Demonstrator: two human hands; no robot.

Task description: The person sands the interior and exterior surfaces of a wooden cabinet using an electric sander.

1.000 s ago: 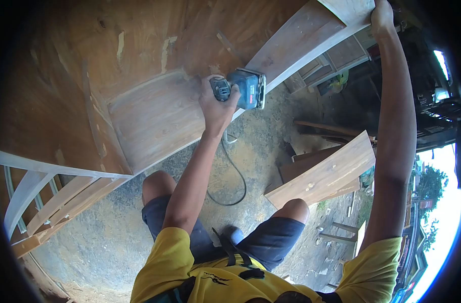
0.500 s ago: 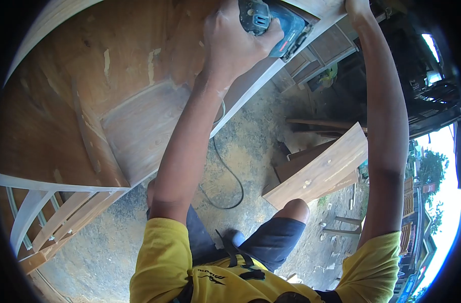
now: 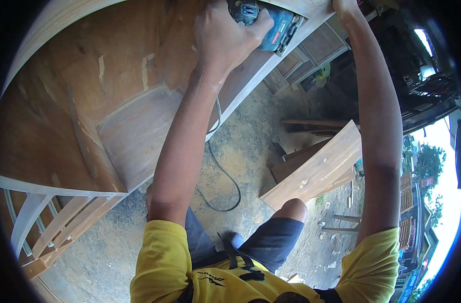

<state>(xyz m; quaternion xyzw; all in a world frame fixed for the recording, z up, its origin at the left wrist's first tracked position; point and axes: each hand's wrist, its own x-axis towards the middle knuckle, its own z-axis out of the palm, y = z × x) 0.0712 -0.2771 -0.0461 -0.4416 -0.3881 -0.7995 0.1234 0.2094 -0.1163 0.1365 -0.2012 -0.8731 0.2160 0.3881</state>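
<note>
Teal-blue and black sander [image 3: 280,26] with red lettering; brown wood panelling [image 3: 43,116] streaked pale; yellow shirt [image 3: 162,257], black print; navy shorts [image 3: 273,240]; mottled grey-tan floor [image 3: 228,156]

We have left hand [image 3: 218,38] on sander [image 3: 275,34], at right end of cabinet's [image 3: 134,126] near edge | our right hand [image 3: 345,8] farther along it | cord [image 3: 239,194] over that edge to floor [image 3: 124,242] | loose board [image 3: 316,164] right of cord

A woodworking shop opens onto trees [image 3: 430,164] at 3 o'clock, with a power sander [image 3: 277,31] near 1, wooden furniture [image 3: 134,126] at 10 and a loose board [image 3: 319,165] at 3; shadowed clutter [image 3: 415,78] at 2 is hard to make out.
</note>
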